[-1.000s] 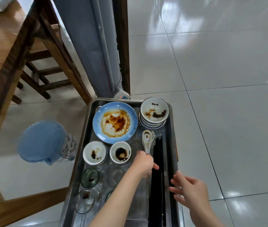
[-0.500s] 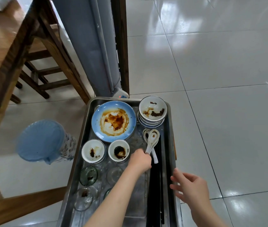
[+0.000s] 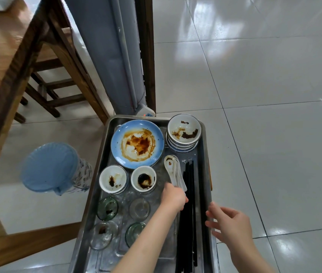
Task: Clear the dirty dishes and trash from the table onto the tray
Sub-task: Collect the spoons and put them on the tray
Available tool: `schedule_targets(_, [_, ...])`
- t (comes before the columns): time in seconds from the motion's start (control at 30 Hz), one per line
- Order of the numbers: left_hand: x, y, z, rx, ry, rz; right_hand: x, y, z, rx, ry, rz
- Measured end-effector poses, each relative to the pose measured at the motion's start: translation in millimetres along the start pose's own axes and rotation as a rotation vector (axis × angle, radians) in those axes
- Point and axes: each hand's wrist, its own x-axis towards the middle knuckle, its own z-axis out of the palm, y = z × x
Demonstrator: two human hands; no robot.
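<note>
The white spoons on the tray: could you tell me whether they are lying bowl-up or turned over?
Bowl-up. The white spoons lie nested on the tray, the top one's sauce-stained hollow facing up.

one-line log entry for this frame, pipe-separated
phase: arranging tray | left hand: holds white spoons by handles | right hand: open, empty, over tray right rim | chopsticks: on tray beside spoons

bare forearms [image 3: 148, 239], no sleeves visible

Spoon handles [image 3: 178, 182] under left hand [image 3: 173, 199] (fingers unseen)
</note>
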Motion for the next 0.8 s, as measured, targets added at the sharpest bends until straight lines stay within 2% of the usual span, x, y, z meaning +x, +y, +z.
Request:
schedule_targets(0.13, [5,-18,0,0.015,0.096,0.057,0,2,1,0.003,0.001,0.003])
schedule_targets(0.4, [17,-24,-6,-0.035,0.019,-0.029,0,5,3,-0.015,-0.007,0.001])
schedule_targets(0.67, [24,-24,-7,-0.152,0.023,-0.054,-3,6,2,-0.02,-0.013,-0.002])
schedule_targets(0.8, [25,-25,-5,-0.146,0.034,-0.014,-2,5,0,-0.056,-0.009,-0.038])
